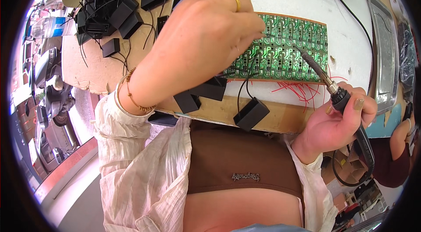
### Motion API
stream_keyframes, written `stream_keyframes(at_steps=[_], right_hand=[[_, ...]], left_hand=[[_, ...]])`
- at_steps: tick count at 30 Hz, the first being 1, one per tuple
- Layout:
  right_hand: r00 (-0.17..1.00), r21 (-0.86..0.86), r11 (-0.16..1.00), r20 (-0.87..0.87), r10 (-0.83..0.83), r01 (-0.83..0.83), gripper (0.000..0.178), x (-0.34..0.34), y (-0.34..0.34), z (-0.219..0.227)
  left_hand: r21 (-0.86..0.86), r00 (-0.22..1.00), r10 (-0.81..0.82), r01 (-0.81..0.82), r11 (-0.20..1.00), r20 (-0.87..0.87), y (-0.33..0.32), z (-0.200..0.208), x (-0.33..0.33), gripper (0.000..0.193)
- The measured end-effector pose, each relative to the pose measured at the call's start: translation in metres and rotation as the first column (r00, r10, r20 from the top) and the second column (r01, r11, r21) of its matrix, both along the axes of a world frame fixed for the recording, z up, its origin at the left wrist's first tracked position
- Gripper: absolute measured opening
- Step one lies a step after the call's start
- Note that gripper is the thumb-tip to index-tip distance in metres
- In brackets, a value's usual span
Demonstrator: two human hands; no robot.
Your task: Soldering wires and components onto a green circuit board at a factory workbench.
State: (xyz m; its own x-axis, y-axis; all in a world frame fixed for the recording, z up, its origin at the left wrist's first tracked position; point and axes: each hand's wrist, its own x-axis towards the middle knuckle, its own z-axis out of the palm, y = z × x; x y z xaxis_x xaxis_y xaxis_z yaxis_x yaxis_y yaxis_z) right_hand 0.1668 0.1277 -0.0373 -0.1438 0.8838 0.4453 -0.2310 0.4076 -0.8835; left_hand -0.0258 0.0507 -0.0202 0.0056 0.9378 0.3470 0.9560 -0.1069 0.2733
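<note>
My left hand (206, 30) reaches over the left part of a green circuit board panel (291, 63), its fingers pinched together. What they hold, if anything, is hidden. My right hand (326, 126) grips a soldering iron (316, 69) by its black handle. The iron's dark tip points up and left over the panel's right part, with no clear sign of contact. A small black box (251, 114) sits at the near edge, and its black wires run up to the panel. More black boxes (212, 88) lie below my left wrist.
White foam (346, 34) lies under the panel, with loose red wires (300, 93) at its near side. Many wired black boxes (125, 10) pile up at the far left. A metal tray (383, 52) stands at the right, beside a black cable (357, 19). Another person's arm (400, 137) shows at far right.
</note>
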Motion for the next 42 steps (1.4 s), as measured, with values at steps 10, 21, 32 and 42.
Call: stream_keyframes(at_steps=[10, 21, 32, 42], right_hand=[[0.981, 0.036, 0.983, 0.059, -0.184, 0.182, 0.015, -0.016, 0.005, 0.020], [0.988, -0.072, 0.997, 0.152, -0.019, 0.030, 0.017, -0.003, 0.003, 0.000], [0.979, -0.158, 0.984, 0.175, 0.107, -0.080, 0.017, -0.005, -0.001, 0.006], [0.972, -0.163, 0.987, 0.231, 0.047, -0.008, 0.017, -0.006, 0.000, 0.006]], left_hand=[[-0.017, 0.989, 0.021, -0.019, 1.000, 0.145, 0.002, 0.002, 0.009, 0.009], [-0.033, 0.988, -0.030, 0.035, 0.999, 0.151, -0.001, -0.002, 0.006, 0.012], [-0.065, 0.993, -0.025, 0.033, 0.997, 0.112, 0.001, 0.001, 0.006, 0.013], [-0.091, 0.997, -0.017, 0.025, 0.996, 0.079, 0.002, 0.003, 0.008, 0.012]])
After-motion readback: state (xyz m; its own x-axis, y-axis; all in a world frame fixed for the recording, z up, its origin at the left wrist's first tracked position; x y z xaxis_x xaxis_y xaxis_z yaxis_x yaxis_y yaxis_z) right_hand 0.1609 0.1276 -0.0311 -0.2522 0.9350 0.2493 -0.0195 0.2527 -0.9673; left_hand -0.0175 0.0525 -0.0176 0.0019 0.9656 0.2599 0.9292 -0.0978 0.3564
